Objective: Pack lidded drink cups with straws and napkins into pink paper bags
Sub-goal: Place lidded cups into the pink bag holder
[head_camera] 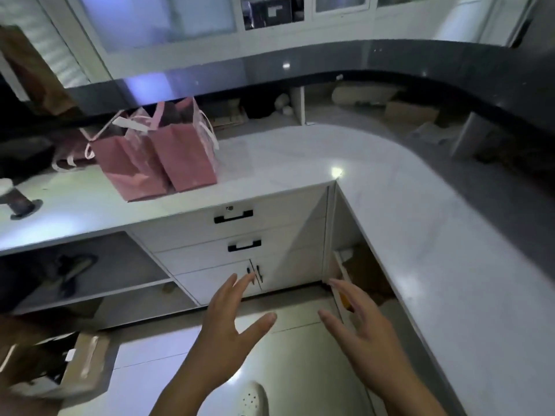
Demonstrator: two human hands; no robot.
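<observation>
While the white L-shaped tabletop [405,223] runs from the left edge round to the near right, the task gear sits only on its far-left stretch.

- Drawer unit [270,235] under the corner: two drawers and a small double door, all closed.
- Cardboard box [81,364] on the floor, near left, flaps open. Contents unreadable.
- Two pink paper bags [162,157] stand upright, side by side and touching, mouths open, handles up. My read: staged that way so cups drop straight in. What's inside is too dark to tell.
- Another pink bag [70,154] lies flat just left of them, probably spare stock.
- No cups, straws or napkins are visible.
- Left hand [228,322]: fingers spread and straight, holding nothing, over the floor in front of the double door.
- Right hand [360,322]: same, spread and holding nothing, near the gap under the right run of tabletop.

Both hands are well apart from the bags and lower than the tabletop. Looks like a reach for supplies below, but I can't confirm the target.
</observation>
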